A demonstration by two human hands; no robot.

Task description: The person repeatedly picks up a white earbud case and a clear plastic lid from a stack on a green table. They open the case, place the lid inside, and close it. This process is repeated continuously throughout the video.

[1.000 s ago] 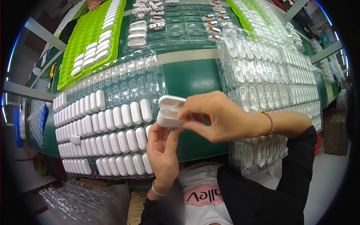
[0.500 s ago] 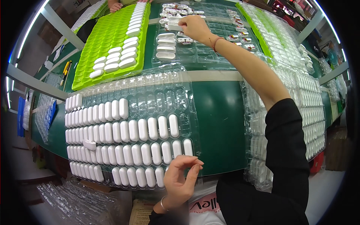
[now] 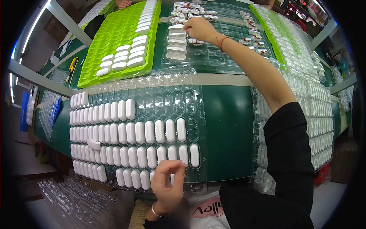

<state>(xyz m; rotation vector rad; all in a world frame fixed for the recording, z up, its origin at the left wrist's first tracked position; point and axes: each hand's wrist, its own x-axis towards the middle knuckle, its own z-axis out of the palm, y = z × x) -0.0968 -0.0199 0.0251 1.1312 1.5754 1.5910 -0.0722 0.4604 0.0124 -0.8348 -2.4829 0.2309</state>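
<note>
L to R: 1 yellow-and-black tool (image 3: 73, 64) on the green table (image 3: 228, 149), far left. Next, lime tray (image 3: 103, 38) w/ white oval cases; its leftmost col has 3, the others run longer, far ones too small to count. 1 co-worker's hand (image 3: 123, 4) past its far edge.

Near left, clear tray (image 3: 164, 105) w/ 5 rows of white cases (image 3: 151, 157): farthest row approx. 4, next approx. 12; middle 2 rows fuller, count blurs at left; nearest row split by a gap, its R part half hidden by the L hand (image 3: 166, 182). 1 loose white piece (image 3: 93, 144) lies atop the cases, left side, well apart from both hands.

L hand hovers over the nearest rows, fingers curled loosely toward thumb, grip released; cases lie just under & beyond it.

Far centre, 2nd clear tray (image 3: 217, 57) w/ 5 white shells (image 3: 176, 50) in 1 col. R hand (image 3: 202, 29) is at the farthest shell, fingertips pinched at its R end; can't tell if grasping or only touching. Heap of small white-and-red parts (image 3: 187, 10) just beyond, uncountable. Right: stacked clear trays (image 3: 263, 168), no. unclear.
</note>
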